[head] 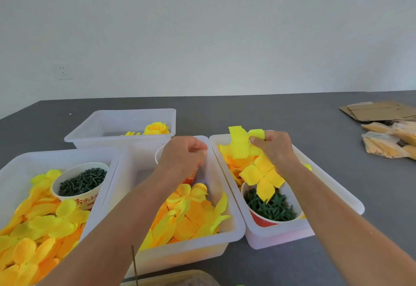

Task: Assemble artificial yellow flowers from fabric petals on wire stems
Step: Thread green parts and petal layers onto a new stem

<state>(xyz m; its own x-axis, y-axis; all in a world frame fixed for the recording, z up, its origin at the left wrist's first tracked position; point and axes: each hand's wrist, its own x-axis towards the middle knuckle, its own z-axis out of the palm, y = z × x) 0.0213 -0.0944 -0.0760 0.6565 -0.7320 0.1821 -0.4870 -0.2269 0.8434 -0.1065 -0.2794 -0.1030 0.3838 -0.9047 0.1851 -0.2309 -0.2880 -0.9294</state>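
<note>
My right hand (pixel 273 148) is raised over the right bin (pixel 333 184) and pinches a yellow fabric petal piece (pixel 239 143) between thumb and fingers. A second four-lobed yellow petal piece (pixel 262 179) hangs below that hand, over a red cup of green calyx parts (pixel 272 207). My left hand (pixel 183 154) hovers over the middle bin (pixel 139 168), fingers curled together above a cup that it mostly hides. Whether it holds a small part I cannot tell. Loose yellow petals (pixel 191 211) fill the middle bin's near half.
The left bin (pixel 13 168) holds yellow petals and a paper cup of dark green pegs (pixel 82 181). A far bin (pixel 126 119) contains a finished yellow flower (pixel 156 128). Flattened cardboard (pixel 380 110) and bagged yellow material (pixel 387 141) lie far right on the grey table (pixel 292 114). A thin wire (pixel 134 265) stands near the bottom edge.
</note>
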